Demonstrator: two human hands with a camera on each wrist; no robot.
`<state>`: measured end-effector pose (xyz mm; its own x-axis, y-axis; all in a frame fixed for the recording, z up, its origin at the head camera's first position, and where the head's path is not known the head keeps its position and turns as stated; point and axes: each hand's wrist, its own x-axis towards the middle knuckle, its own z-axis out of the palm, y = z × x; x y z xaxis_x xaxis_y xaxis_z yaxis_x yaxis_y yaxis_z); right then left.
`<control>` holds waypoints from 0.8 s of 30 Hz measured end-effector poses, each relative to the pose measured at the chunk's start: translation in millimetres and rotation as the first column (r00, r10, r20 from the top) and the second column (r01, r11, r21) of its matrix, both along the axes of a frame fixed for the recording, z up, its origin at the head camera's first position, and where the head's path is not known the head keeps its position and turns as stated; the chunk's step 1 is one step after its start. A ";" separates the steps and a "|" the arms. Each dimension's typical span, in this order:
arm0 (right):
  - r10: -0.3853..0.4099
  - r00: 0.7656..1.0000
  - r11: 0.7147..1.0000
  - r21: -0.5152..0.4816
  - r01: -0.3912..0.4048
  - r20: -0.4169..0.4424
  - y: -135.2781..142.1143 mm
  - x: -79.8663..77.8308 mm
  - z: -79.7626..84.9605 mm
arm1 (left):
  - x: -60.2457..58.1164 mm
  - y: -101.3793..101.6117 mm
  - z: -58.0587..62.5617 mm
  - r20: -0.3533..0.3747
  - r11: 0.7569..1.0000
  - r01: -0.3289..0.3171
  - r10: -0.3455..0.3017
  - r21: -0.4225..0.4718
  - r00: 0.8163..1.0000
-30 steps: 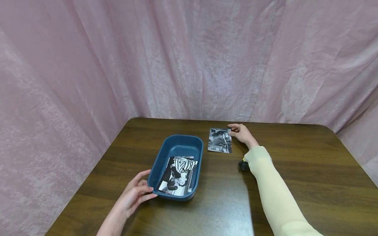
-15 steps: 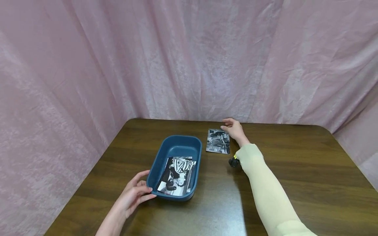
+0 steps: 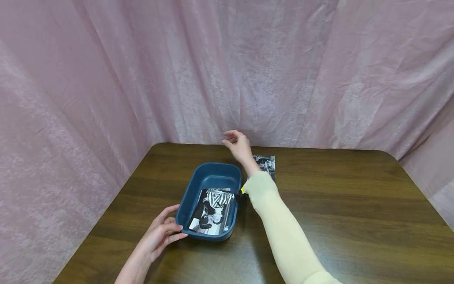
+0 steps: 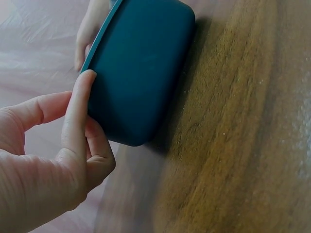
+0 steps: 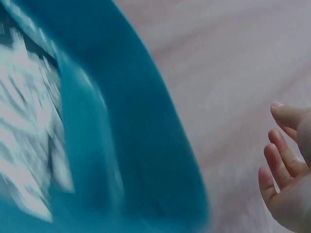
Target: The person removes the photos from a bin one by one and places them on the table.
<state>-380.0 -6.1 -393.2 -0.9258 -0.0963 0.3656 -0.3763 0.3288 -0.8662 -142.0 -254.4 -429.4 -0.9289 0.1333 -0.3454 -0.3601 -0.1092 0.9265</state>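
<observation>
A blue plastic bin [image 3: 218, 182] stands on the table, left of the middle in the head view. Black-and-white photo prints [image 3: 212, 211] lie overlapping in its near part. My left hand [image 3: 159, 235] holds the bin's near left corner, its thumb at the rim and other fingers bent against the side in the left wrist view. Above the table's back edge, beyond the bin, my right hand [image 3: 242, 149] hovers with loosely bent fingers and nothing in them. Another black-and-white print [image 3: 267, 165] lies on the table right of the bin, partly hidden by the right wrist.
The brown wooden table [image 3: 347, 209] stretches away to the right. Pink velvety curtains [image 3: 276, 71] hang behind and to the left of it. A small black device with a yellow strap [image 3: 242, 190] sits at the right cuff and overlaps the bin's right rim.
My right hand has moved left from the loose print on the table to behind the bin, carrying nothing. That print stays on the table. My left hand keeps its hold on the bin.
</observation>
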 end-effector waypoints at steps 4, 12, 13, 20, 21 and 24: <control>0.038 0.999 0.999 0.029 -0.037 -0.029 -34.1 23.3 -7.3 | 0.9 -0.3 0.2 -0.007 1.000 -0.001 0.001 -0.002 1.000; 0.277 0.917 0.803 0.455 -0.386 0.289 -49.8 63.0 -19.1 | 0.6 0.2 0.3 -0.015 1.000 0.003 -0.003 -0.005 1.000; 0.292 0.896 0.740 0.515 -0.434 0.335 -48.9 66.5 -18.7 | 0.5 0.0 -0.2 -0.016 1.000 0.008 -0.008 -0.005 1.000; 0.122 0.854 0.440 0.744 -0.503 0.506 -40.6 82.3 -15.8 | -0.5 0.6 -3.7 -0.019 1.000 0.012 -0.012 0.003 1.000; 0.107 0.851 0.416 0.754 -0.508 0.514 -39.7 83.5 -15.5 | -0.5 1.0 -4.1 -0.018 1.000 0.011 -0.011 0.004 1.000; 0.092 0.850 0.388 0.768 -0.510 0.518 -39.2 85.3 -15.4 | 0.5 1.4 -3.6 -0.014 1.000 0.004 -0.004 0.001 1.000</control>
